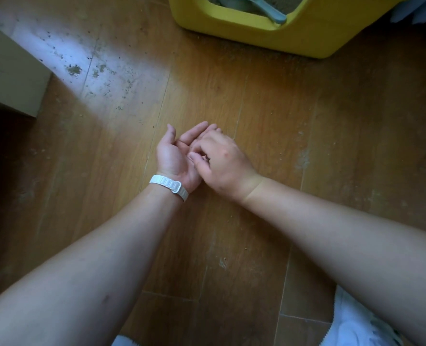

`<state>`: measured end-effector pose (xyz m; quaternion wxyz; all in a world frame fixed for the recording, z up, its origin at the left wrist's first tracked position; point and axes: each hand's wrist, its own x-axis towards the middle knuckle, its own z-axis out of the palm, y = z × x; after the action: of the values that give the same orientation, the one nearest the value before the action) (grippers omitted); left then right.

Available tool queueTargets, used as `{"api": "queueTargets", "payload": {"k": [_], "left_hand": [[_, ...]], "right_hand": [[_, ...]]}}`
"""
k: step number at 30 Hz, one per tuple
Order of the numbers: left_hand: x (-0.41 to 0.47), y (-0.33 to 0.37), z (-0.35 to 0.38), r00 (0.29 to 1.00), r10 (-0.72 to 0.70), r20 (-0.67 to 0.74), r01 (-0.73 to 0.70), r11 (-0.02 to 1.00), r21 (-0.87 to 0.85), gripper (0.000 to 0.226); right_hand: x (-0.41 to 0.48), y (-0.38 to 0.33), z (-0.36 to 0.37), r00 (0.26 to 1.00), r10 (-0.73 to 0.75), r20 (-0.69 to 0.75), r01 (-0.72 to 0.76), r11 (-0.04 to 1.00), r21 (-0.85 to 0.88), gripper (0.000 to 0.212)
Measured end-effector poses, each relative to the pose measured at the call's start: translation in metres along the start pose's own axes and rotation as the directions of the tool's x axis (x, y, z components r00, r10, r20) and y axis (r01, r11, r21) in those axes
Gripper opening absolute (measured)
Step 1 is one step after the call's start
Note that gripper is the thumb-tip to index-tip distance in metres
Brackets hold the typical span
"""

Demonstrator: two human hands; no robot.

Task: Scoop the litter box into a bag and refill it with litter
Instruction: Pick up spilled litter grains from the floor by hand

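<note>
Both forearms stretch out low over the floor [256, 101], white clothing at my knees. My left hand [175, 156], white wristband [169, 187] on that wrist, lies palm up and open, cupped, holding nothing I can make out. My right hand [221, 163] sits palm down on it, fingers curled and pinching at the left palm; whether a grain is caught there I can't tell, too small. Probably picking or brushing stray litter off the palm, or gathering bits from the floor.

Floor is brown wood-look planks, dusty, scuffed, with litter crumbs scattered around, thicker toward the box. Pale daylight patch with dirt specks on the left, beside a beige cardboard-like box [12, 78].

Far top: yellow litter box [256, 33], well apart from my hands, cut off by the frame edge. Grey-blue scoop [264, 7] rests inside on the litter, handle leaning over the low front lip. No bag in view. Scooping looks not in hand right now; both hands free of the scoop.
</note>
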<state>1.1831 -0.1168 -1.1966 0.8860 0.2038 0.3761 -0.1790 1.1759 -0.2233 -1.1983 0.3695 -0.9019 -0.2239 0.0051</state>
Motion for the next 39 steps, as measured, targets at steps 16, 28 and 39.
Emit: {"api": "queueTargets", "payload": {"k": [16, 28, 39], "left_hand": [[-0.003, 0.012, -0.009, 0.995, 0.059, -0.086, -0.059, 0.998, 0.006, 0.069], [0.003, 0.007, -0.001, 0.998, 0.028, -0.064, -0.027, 1.0, 0.016, 0.068], [0.003, 0.007, -0.002, 0.997, 0.027, -0.066, -0.025, 0.999, 0.031, 0.068]], "right_hand": [[0.008, 0.077, -0.026, 0.973, 0.204, 0.109, -0.183, 0.966, -0.18, 0.023], [0.011, 0.076, -0.013, 0.989, 0.129, 0.069, -0.118, 0.983, -0.141, 0.013], [0.012, 0.075, -0.006, 0.979, 0.202, -0.022, -0.203, 0.969, -0.142, 0.009]]}}
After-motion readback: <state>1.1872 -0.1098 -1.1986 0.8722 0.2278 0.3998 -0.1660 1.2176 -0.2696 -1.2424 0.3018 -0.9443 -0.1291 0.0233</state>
